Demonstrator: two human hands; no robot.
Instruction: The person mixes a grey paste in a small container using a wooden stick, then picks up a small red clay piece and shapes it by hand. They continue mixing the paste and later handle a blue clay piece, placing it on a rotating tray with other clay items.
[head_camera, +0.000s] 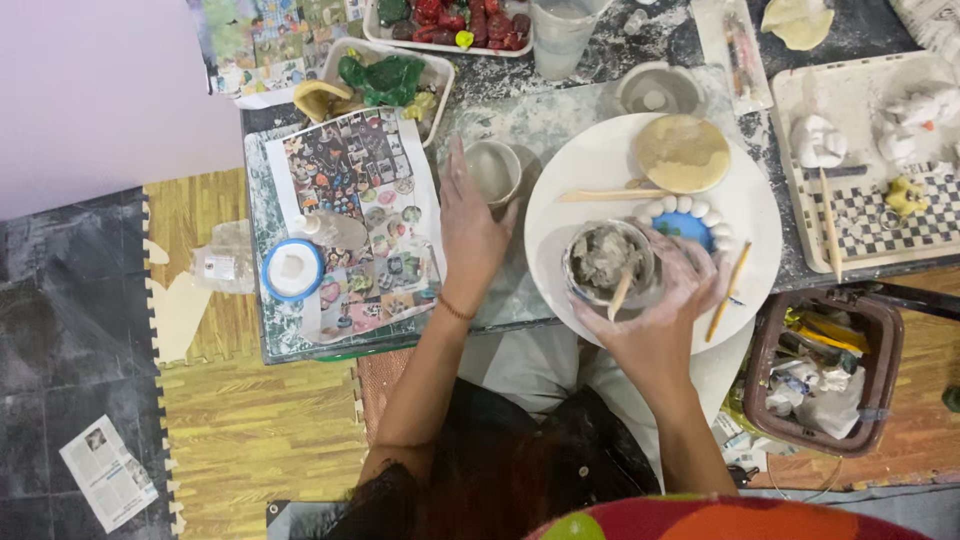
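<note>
My left hand (468, 232) rests flat on the marbled tabletop (545, 125), fingers straight and pointing toward a small white cup (494, 170) just beyond them. My right hand (668, 300), smeared with pale clay, wraps around a round tub of grey clay slip (605, 258) and holds a wooden stick (620, 293) dipping into it. The tub sits on a large white round board (600, 165). Also on the board lie a tan clay disc (682, 152), a blue disc ringed with white clay balls (685, 222) and wooden modelling tools (610, 195).
A printed picture sheet (355, 200) and a blue-rimmed lid (293, 270) lie to the left. A checkered tray with white clay figures (870, 215) sits right. A brown bin of scraps (818, 375) stands at lower right. Trays of green and red clay pieces (445, 25) line the back.
</note>
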